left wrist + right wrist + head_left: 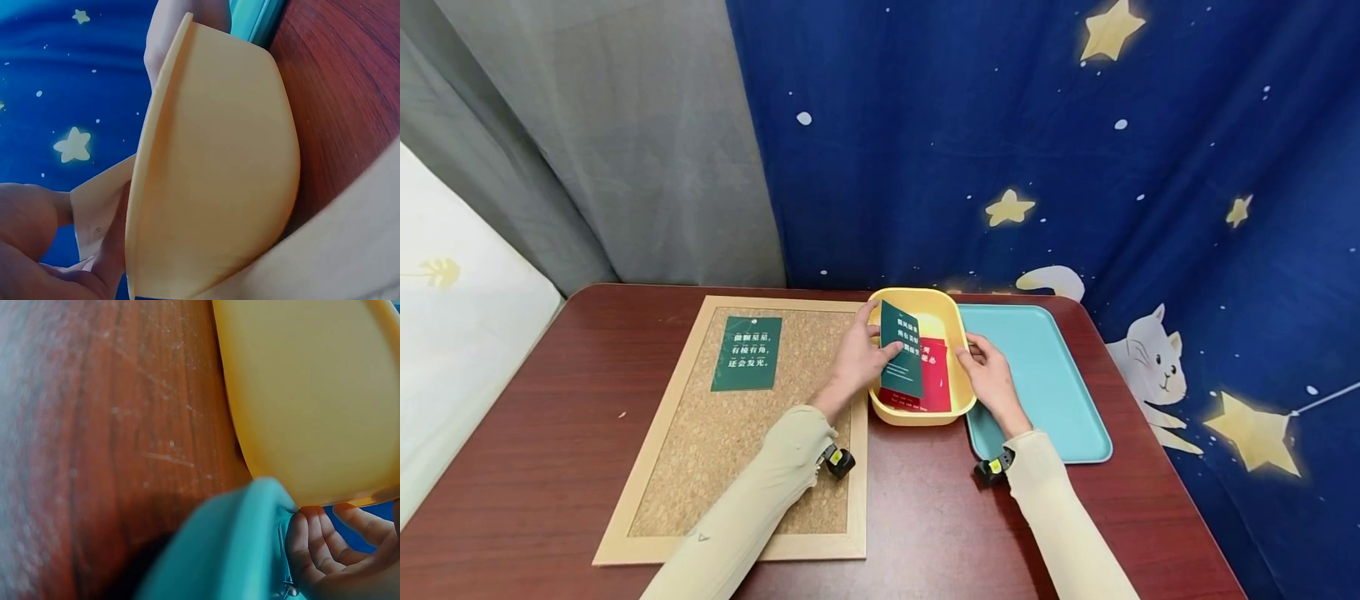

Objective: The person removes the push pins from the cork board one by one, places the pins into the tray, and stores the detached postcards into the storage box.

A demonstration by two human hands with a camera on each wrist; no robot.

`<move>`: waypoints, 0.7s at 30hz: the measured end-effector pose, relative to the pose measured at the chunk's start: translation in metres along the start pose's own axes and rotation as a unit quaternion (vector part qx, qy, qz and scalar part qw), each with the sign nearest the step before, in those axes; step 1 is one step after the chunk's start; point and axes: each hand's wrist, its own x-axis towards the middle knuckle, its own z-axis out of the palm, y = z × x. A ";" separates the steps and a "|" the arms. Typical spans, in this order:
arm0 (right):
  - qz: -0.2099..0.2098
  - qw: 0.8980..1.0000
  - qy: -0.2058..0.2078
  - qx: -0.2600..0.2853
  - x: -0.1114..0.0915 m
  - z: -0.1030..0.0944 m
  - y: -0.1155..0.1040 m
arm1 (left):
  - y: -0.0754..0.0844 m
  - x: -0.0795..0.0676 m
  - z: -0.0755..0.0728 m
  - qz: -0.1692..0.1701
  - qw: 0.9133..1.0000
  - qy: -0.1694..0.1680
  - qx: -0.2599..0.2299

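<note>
Between the thumb and fingers of my left hand [857, 357] is a green card [904, 375] printed with white characters. It is tilted over the left side of a yellow plastic basin [921, 418]. Red cards [937, 383] lie inside the basin, partly covered by the green one. At the basin's right side, my right hand [992, 382] grips the rim, thumb on top and fingers outside. The right wrist view shows these fingertips [315, 519] against the basin's outer wall. From the left wrist view, the card's plain back [100, 209] shows beyond the rim.
A wood-framed cork board [737, 475] lies to the left under my left forearm, with another green card [747, 358] on its upper part. A blue-green tray [1048, 383] sits right of the basin. Behind the table [917, 508] hangs a starry blue curtain [895, 150].
</note>
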 end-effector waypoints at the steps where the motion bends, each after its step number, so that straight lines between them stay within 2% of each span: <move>1: -0.001 1.000 0.000 0.001 0.000 0.000 0.000 | 0.001 0.000 0.001 -0.004 1.000 -0.007 0.001; 7: -0.002 1.000 -0.002 -0.003 0.000 0.000 0.000 | 0.005 0.000 0.007 -0.023 0.999 -0.033 0.008; 15: -0.001 1.000 0.001 0.004 0.001 0.000 0.000 | 0.007 0.000 0.012 -0.024 0.996 -0.048 0.071; 21: -0.004 1.000 0.004 0.003 0.001 0.001 0.001 | 0.009 -0.004 0.013 -0.020 0.995 -0.069 0.075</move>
